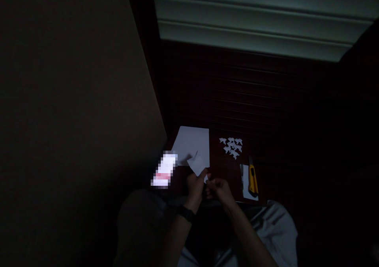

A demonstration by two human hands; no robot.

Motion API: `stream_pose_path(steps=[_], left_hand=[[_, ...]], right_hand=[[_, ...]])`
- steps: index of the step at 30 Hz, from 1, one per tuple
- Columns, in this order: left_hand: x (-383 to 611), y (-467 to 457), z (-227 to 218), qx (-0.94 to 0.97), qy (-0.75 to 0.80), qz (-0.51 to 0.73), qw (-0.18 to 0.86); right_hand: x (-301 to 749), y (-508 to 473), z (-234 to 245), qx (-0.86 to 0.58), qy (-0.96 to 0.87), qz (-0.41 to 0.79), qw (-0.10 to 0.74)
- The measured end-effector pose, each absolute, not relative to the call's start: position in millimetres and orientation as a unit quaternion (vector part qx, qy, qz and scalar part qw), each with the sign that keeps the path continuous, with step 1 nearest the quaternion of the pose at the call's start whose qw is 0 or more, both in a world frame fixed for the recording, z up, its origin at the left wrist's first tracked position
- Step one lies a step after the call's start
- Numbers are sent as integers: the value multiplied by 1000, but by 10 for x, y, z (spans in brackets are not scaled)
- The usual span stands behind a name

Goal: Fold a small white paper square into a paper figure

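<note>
A small piece of white paper (197,163), partly creased, is held up in front of me between both hands. My left hand (195,185), with a dark watch on its wrist, is closed on the paper's lower part. At the paper's bottom corner, the fingers of my right hand (218,187) are pinched together. Behind the held piece lies a larger sheet of white paper (192,140), flat on a dark table (222,172). Several small folded paper shapes (232,146) sit in a cluster to the right of that sheet. Dim light hides the finger details.
On the table's right side, a yellow utility knife (252,180) rests on a white paper stack (245,186). A glowing, pixelated phone screen (164,170) is at the left edge. A wall (74,101) rises on the left, and pale slats (251,22) cross the back.
</note>
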State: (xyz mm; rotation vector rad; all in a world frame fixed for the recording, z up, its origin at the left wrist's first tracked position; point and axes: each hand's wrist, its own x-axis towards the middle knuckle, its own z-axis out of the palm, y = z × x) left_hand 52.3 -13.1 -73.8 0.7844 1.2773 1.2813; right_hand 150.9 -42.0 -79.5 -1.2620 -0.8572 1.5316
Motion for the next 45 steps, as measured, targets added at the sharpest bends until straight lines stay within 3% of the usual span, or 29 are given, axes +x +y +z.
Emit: stream_pose_path(steps=[11,18,45], left_hand=[[448,1,-559,235,489,595,593],[386,-149,-523,321,438,434,719],[289,-244,-643,493,408,288,713]], right_hand=[[1597,-572,-833,-522,-398,579,485],[1797,-344,-719,-551,-386,497,548],[2083,-248,-423,-435,-508,614,418]])
